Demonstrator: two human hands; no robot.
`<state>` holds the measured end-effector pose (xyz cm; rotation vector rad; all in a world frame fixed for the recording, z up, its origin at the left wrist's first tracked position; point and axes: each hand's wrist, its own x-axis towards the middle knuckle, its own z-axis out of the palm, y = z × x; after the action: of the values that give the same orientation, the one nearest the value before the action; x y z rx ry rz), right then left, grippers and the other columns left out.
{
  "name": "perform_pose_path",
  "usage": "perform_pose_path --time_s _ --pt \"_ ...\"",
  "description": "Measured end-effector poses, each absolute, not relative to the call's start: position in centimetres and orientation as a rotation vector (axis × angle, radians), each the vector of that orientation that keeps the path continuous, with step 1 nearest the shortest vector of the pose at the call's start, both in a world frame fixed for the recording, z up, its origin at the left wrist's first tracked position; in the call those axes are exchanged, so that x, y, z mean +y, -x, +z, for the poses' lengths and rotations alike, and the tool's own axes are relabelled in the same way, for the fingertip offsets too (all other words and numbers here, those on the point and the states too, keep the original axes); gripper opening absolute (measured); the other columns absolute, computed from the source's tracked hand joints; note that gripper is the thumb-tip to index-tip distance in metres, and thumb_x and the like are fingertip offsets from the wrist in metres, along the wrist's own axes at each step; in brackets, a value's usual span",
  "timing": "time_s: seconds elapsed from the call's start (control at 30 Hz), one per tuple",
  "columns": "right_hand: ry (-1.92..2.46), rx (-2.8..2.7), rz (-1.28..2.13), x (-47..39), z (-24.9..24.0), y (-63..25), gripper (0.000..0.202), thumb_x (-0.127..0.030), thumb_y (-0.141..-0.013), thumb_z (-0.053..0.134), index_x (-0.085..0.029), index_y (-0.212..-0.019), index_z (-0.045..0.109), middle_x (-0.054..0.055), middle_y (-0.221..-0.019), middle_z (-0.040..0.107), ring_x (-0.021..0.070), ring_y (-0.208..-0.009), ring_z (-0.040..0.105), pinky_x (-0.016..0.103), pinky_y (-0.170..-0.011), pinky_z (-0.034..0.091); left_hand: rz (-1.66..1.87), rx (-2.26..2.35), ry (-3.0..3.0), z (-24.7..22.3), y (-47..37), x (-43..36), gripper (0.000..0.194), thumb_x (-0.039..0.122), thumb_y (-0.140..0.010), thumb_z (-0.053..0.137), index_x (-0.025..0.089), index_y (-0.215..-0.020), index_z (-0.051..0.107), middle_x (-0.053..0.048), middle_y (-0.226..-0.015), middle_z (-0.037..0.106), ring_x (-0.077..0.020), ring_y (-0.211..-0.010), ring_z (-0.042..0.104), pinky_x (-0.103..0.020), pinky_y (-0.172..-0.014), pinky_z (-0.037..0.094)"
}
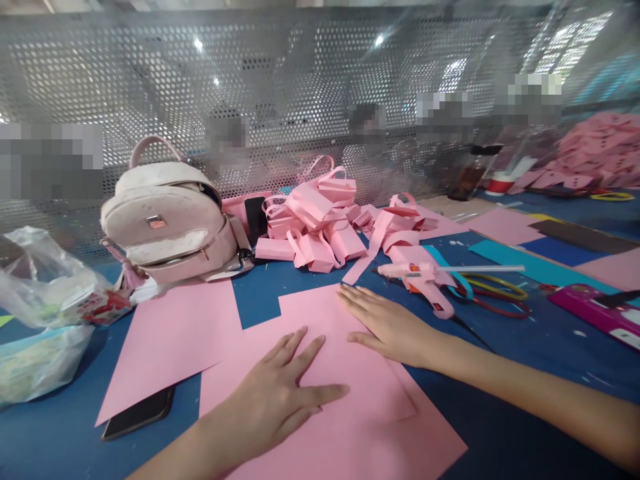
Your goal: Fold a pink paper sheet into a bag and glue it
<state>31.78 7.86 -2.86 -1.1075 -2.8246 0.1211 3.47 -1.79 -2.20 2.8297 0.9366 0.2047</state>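
Pink paper sheets point(370, 393) lie overlapped on the blue table in front of me. My left hand point(280, 393) rests on them near the middle, fingers spread and holding nothing. Flat along the sheets' right edge lies my right hand point(385, 320), its fingers stretched toward the far corner and its thumb apart. Just beyond that hand is a pink glue gun point(417, 277) with a clear glue stick poking out of its back. Another pink sheet point(185, 333) sits to the left and partly covers a dark phone point(143, 410).
Behind the sheets are a pile of folded pink paper bags point(320, 220) and a pale backpack point(165, 213). Scissors point(495, 293) and a magenta tool point(595, 310) lie at right. Plastic bags point(50, 287) stand at left. A perforated metal screen point(290, 87) closes off the back.
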Motion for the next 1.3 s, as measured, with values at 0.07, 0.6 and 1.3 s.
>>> perform_pose_path --time_s 0.07,0.6,1.3 --pt "1.118 -2.815 0.109 8.1 -2.8 -31.4 0.074 -0.055 -0.1 0.051 -0.006 -0.154 0.039 0.022 -0.16 0.033 0.0338 -0.149 0.032 0.052 -0.122 0.032 0.202 0.936 -2.828 -2.2 -3.5 -1.8 0.049 0.029 -0.105 0.047 0.044 -0.151 0.041 -0.013 -0.168 0.019 -0.0462 -0.15 0.023 -0.067 -0.112 0.039" --pt "1.092 -2.782 0.134 5.2 -3.1 -32.7 0.074 -0.05 -0.1 0.053 -0.015 -0.16 0.029 0.018 -0.163 0.031 0.0333 -0.15 0.031 0.053 -0.122 0.031 0.243 0.931 -2.843 -2.4 -3.4 -1.9 0.05 0.027 -0.103 0.051 0.044 -0.15 0.043 -0.005 -0.171 0.008 -0.044 -0.152 0.022 -0.063 -0.114 0.039" --pt "0.866 -2.776 0.297 5.6 -3.8 -30.6 0.071 -0.038 -0.102 0.048 -0.015 -0.162 0.018 0.016 -0.164 0.029 0.0317 -0.152 0.028 0.056 -0.12 0.034 0.339 0.892 -2.805 -3.0 -3.2 -1.3 0.05 0.022 -0.102 0.05 0.037 -0.15 0.046 -0.01 -0.171 0.005 -0.0423 -0.15 0.029 -0.063 -0.115 0.038"
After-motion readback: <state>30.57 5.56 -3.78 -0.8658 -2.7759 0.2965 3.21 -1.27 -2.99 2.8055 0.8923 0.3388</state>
